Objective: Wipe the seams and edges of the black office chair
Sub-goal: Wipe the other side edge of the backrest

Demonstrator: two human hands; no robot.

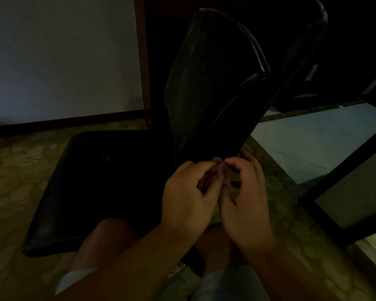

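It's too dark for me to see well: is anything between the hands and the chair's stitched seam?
Nothing visible. Both the left hand and right hand sit at the lower end of the black leather office chair back, just below its pale stitched seam.

The black office chair (215, 83) is upholstered in glossy, dark leather-like material that catches faint highlights along its edges. Its backrest rises tilted, leaning toward the upper right, with a raised piped seam curving over the top and a line of pale stitching running down the side edge. The flat seat cushion extends from the foot of the backrest to the lower left, dim and hard to make out
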